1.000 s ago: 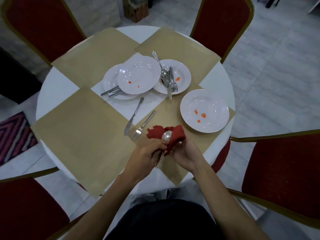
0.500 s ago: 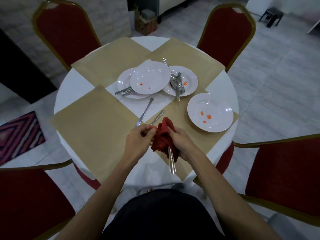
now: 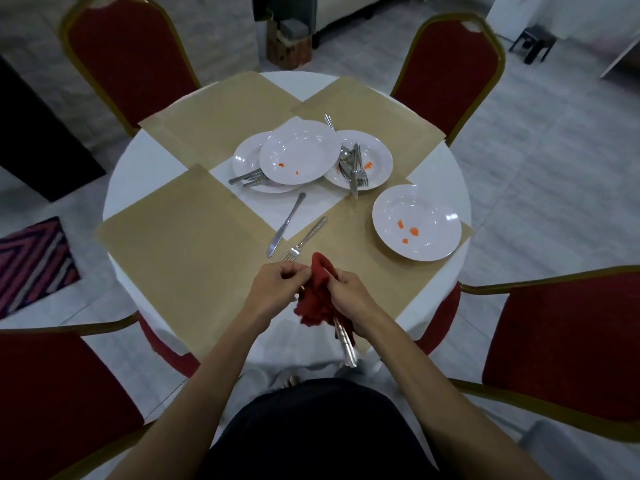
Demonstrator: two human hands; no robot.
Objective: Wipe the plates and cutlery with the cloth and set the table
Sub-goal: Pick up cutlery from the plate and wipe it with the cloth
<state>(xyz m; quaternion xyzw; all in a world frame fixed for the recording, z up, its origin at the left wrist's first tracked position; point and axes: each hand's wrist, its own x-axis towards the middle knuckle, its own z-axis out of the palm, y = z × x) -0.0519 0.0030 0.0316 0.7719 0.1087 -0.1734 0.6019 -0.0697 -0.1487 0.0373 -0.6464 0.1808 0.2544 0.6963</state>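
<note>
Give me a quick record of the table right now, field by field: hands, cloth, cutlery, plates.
left hand: fingers pinch the red cloth
right hand: grips the cloth around a cutlery handle; its head is hidden
laid on mat: knife and fork, side by side
near plate: lone plate, orange bits in it
middle: three overlapping plates
other cutlery: cutlery pile on the rightmost of the three

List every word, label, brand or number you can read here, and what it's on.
None: no text shows on the plates, red cloth, placemats or chairs.
Any stamp on the cutlery is too small to read.
</note>
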